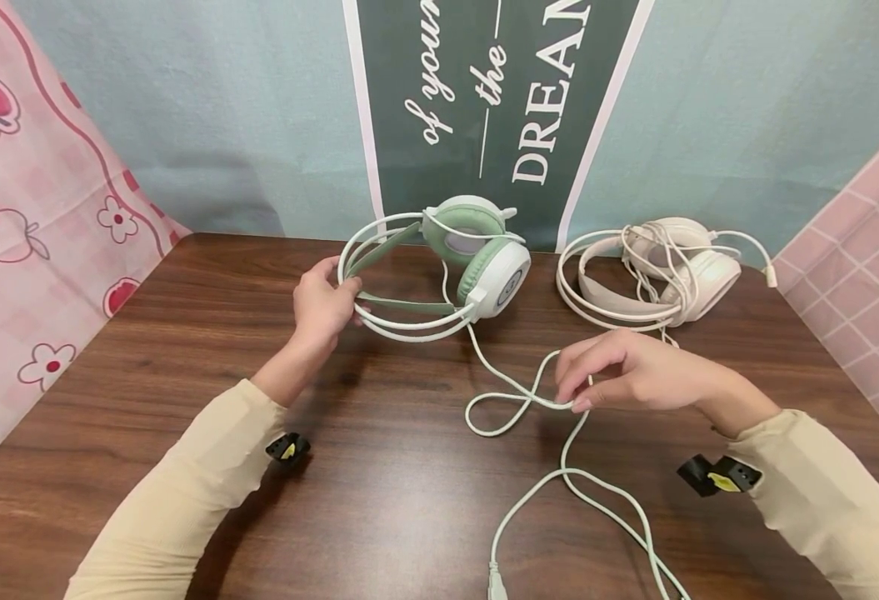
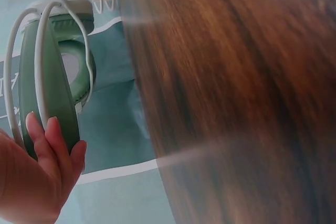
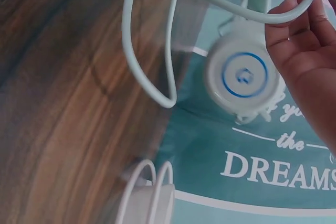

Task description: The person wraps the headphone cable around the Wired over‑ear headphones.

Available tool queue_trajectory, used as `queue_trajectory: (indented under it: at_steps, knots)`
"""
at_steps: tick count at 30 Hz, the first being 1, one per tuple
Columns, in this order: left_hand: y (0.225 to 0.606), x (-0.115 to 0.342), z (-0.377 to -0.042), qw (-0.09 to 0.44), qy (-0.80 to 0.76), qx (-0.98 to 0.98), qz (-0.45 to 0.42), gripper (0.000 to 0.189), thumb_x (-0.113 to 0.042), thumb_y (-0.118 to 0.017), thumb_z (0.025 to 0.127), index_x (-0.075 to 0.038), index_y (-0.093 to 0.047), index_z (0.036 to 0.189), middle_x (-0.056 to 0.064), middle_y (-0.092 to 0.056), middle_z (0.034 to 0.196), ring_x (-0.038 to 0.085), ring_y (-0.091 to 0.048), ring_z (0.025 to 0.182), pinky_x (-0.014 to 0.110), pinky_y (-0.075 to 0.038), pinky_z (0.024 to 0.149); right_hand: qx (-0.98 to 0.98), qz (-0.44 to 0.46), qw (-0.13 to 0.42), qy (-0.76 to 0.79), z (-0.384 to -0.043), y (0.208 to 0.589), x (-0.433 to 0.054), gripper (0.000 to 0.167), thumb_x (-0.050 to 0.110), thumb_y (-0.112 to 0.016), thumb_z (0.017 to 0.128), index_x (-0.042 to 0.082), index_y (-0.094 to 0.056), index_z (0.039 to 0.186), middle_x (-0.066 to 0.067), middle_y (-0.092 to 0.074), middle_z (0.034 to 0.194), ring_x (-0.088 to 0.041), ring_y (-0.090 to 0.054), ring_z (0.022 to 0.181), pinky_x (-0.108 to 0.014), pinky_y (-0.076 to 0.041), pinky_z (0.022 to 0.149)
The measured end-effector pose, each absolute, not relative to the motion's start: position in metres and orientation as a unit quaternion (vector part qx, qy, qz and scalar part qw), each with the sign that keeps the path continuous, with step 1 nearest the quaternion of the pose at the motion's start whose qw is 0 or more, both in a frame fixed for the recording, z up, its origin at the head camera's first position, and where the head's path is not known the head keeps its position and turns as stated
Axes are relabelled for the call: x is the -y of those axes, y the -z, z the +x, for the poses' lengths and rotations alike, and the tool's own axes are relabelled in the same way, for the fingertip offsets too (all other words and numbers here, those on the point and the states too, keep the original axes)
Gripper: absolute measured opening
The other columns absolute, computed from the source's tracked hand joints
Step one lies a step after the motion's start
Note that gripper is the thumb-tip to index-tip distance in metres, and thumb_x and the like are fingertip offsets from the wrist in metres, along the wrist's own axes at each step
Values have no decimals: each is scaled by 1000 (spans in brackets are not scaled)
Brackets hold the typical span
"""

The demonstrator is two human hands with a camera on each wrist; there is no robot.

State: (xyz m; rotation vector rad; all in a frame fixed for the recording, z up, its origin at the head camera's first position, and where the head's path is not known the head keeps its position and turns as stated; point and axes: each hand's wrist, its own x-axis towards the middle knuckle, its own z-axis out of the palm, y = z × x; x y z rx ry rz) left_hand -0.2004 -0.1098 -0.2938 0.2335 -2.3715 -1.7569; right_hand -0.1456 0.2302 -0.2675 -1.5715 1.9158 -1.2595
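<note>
My left hand grips the headband end of a white and green headset, thumb and fingers around the green strap and the white hoops. In the left wrist view its fingers lie against the green strap. The ear cups point right, toward the back of the table. A pale green cable runs from the headset in loose loops. My right hand pinches this cable between thumb and fingertips; the right wrist view shows the cable passing into the fingers.
A second, cream-white headset with its cable wound around the ear cups lies at the back right of the wooden table. The cable's plug lies at the front edge of view. A lettered cloth hangs behind.
</note>
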Motion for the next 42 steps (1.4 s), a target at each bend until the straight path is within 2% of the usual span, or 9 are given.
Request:
queue_trajectory:
  at_steps: [3,6,11,13,18,24,33,37,42]
  knots:
    - [294,111,-199,92,567,815,70,38,-3,-52,85,-1,-53,123,23,-62,78,5,-53,37,22,-49,35,-689,-553,152,442,-145,261,-235,38,-22,-59,73,7,-66,97,-7,-60,92,-17,-54,89,-23,-46,76]
    - [295,113,-197,89,545,831,59,38,-3,-54,85,-2,-54,123,23,-64,80,7,-54,38,23,-49,35,-700,-549,117,441,-146,255,-238,41,-24,-59,71,8,-66,96,-7,-59,91,-16,-53,88,-23,-46,75]
    - [294,114,-193,84,503,859,37,38,-6,-56,85,-3,-55,122,22,-64,73,14,-56,38,23,-48,35,-718,-533,58,444,-149,244,-239,42,-26,-58,69,7,-66,94,-7,-60,92,-15,-53,87,-23,-45,72]
    - [294,114,-192,83,493,866,27,38,-6,-57,84,-4,-56,122,21,-64,71,13,-55,37,22,-48,35,-729,-519,39,445,-150,239,-238,40,-26,-58,70,6,-66,92,-7,-61,91,-15,-54,87,-22,-45,76]
    - [292,111,-190,75,478,875,3,37,-6,-56,85,-4,-56,122,20,-64,72,9,-54,37,22,-47,35,-755,-481,6,446,-154,229,-234,34,-25,-57,72,4,-67,88,-6,-62,88,-15,-53,86,-21,-45,76]
    - [287,108,-185,67,461,885,-22,38,-5,-55,84,-4,-56,122,16,-64,70,16,-58,41,22,-47,36,-758,-448,-21,474,-161,225,-228,28,-26,-55,73,-2,-65,85,-8,-59,84,-16,-52,83,-21,-44,68]
    - [282,103,-178,45,455,888,-48,39,-4,-55,84,-6,-57,122,15,-65,68,7,-55,39,25,-50,37,-821,-365,-40,436,-165,224,-231,18,-17,-57,80,-3,-65,87,-3,-61,85,-12,-54,81,-16,-46,65]
    - [280,101,-174,41,448,891,-62,39,-4,-55,84,-7,-57,123,16,-65,69,11,-57,40,26,-51,38,-829,-358,-40,428,-167,225,-234,14,-14,-58,81,-4,-65,87,-2,-60,86,-11,-53,80,-15,-46,64]
    - [277,99,-168,52,428,899,-78,37,-5,-56,84,-9,-59,121,13,-64,66,17,-58,41,26,-50,39,-829,-357,-40,428,-168,227,-235,12,-12,-58,82,-3,-65,87,-2,-58,85,-10,-51,65,-19,-43,48]
